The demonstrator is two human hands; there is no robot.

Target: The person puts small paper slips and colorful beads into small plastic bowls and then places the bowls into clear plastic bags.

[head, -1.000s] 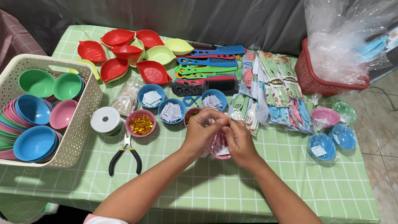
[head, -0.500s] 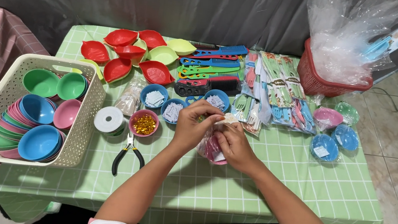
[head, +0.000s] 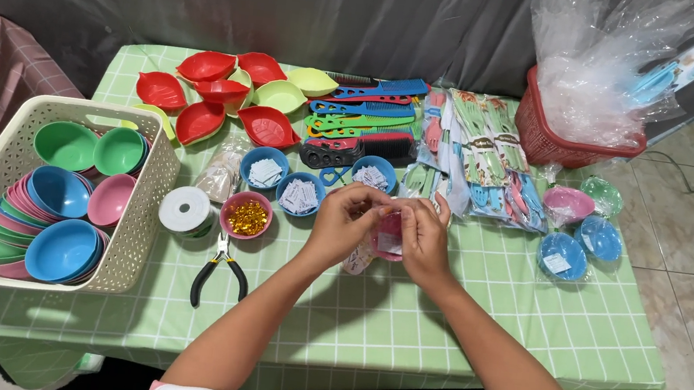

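My left hand [head: 342,223] and my right hand [head: 423,235] meet over the middle of the green checked table [head: 438,312]. Between them they hold a small pink bowl in a clear plastic wrap [head: 388,235], fingertips pinching at its top. Just behind the hands stand small blue bowls with white paper tags [head: 299,194] and a pink bowl of gold pieces [head: 247,215]. A roll of white ribbon [head: 184,210] and black-handled pliers [head: 218,269] lie to the left of my left forearm.
A cream basket [head: 142,223] of stacked coloured bowls sits at the left edge. Red and green leaf-shaped dishes [head: 226,101], combs [head: 365,122] and packed cutlery [head: 485,150] line the back. Wrapped bowls [head: 565,253] and a red basket with plastic bags [head: 565,147] stand right.
Both hands stay together on the wrapped pink bowl; the fingers have shifted slightly on its plastic. The camera view has drifted a little.
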